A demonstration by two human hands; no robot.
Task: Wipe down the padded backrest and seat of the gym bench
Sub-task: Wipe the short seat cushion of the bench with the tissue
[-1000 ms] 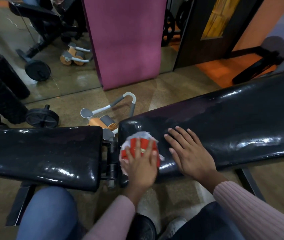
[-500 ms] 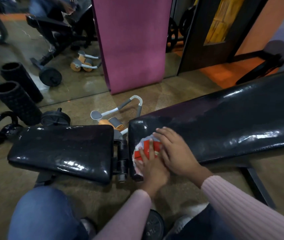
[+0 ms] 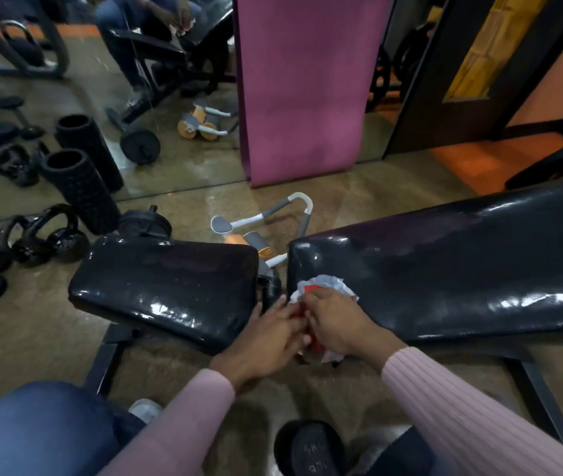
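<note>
The glossy black padded backrest slopes up rightward beside the flat black padded seat; at the backrest's lower near corner both hands meet, right hand and left hand curled, gripping a crumpled white-and-red cloth lying on that corner
</note>
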